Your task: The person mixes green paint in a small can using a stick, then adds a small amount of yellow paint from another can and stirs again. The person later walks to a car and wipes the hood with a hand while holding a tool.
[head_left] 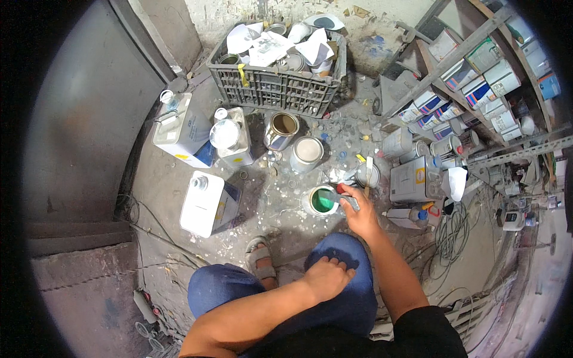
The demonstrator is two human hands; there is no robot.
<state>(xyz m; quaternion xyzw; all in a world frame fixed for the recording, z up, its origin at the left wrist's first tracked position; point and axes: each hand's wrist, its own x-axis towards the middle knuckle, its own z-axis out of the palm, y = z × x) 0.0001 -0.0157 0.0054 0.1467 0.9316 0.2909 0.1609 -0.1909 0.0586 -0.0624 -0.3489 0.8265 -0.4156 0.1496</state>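
Note:
My right hand [358,215] grips a tool [349,201] with grey and red parts, angled over an open can [322,201] of green paint. My left hand [328,277] rests on my right knee [346,298] with its fingers curled; its palm is hidden. Behind the green can stand a cream-topped can [308,150] and an open can [281,129] with a brown inside. A pale stick [369,167] lies across a can just right of my right hand.
White and silver containers [197,203] stand at left, beside a grey metal door [83,119]. A crate [268,92] of cans and paper sits at the back wall. Shelves [471,83] of cans, a container [412,179] and coiled cable [447,238] are at right. Debris litters the floor.

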